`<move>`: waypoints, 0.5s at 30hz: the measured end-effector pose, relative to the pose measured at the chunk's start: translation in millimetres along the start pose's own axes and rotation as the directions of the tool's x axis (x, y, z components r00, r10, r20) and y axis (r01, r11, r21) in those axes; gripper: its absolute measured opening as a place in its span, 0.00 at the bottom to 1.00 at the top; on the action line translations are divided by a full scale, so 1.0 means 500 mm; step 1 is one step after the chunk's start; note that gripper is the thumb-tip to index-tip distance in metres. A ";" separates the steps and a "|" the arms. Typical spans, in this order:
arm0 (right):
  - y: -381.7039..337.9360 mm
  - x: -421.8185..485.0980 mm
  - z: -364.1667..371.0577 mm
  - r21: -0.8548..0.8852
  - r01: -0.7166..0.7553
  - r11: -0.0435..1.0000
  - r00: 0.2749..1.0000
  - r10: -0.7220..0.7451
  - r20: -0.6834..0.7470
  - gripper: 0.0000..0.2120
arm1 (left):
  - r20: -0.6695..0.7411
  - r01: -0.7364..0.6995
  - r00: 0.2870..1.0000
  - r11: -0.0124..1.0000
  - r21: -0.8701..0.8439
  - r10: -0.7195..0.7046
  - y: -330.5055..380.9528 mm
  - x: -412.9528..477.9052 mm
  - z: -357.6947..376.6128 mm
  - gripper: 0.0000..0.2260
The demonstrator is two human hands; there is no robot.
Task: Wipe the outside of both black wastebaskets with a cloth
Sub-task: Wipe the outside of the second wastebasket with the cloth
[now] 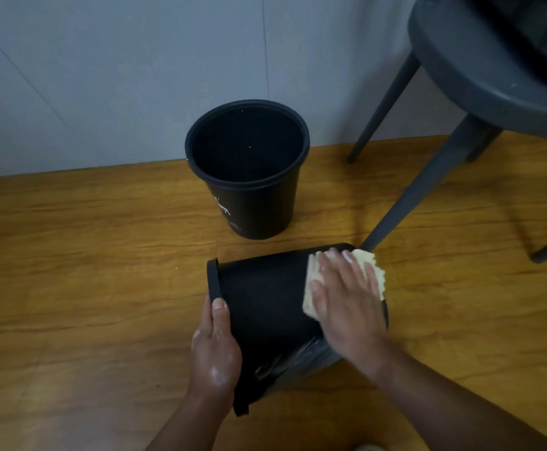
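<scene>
2 wastebaskets (pixel 259 206) (pixel 265 297) are black, cloth (pixel 368 259) cream, chair (pixel 460 60) grey.

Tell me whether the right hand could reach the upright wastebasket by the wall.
Probably yes: only floor lies between the right hand and the upright wastebasket, though it presses the cloth on the tipped wastebasket.

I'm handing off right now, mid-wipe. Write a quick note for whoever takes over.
Left grip: holds the tipped wastebasket at its rim end; the basket lies on its side.
Right grip: flat, pressing the cloth on that basket's side near the base.
Upright wastebasket: stands apart, farther back, nothing touching it.
Done: wiping of the tipped one is under way; how much is clean cannot be told.
Left: finish it, then the upright one if not yet wiped.
</scene>
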State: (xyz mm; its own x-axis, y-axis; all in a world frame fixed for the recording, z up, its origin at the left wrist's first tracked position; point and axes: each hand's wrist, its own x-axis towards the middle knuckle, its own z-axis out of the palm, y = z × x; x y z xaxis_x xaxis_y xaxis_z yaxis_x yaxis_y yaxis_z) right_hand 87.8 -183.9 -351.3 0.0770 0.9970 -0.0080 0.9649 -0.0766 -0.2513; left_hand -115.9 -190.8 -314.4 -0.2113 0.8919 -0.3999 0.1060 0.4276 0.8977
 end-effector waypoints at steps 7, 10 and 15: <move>-0.155 -0.075 0.019 0.058 0.451 0.891 0.887 -0.454 0.080 0.29 | -0.027 -0.007 1.000 0.997 0.075 0.009 0.002 -0.003 -0.005 0.17; -0.100 -0.049 0.003 0.072 0.369 0.927 0.922 -0.374 0.100 0.29 | -0.020 0.017 1.000 0.998 0.055 -0.016 0.000 0.008 -0.006 0.17; 0.034 0.012 -0.010 0.003 0.094 0.996 0.994 -0.094 0.048 0.29 | -0.013 -0.010 1.000 0.998 0.056 0.011 0.005 0.014 -0.007 0.18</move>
State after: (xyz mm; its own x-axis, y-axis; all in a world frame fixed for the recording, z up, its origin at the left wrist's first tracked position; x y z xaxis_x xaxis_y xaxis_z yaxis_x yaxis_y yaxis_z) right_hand 105.7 -179.4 -350.7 -0.0260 0.9992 -0.0310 0.9672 0.0173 -0.2536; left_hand -120.7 -183.9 -314.2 -0.2230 0.8944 -0.3877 0.1625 0.4262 0.8899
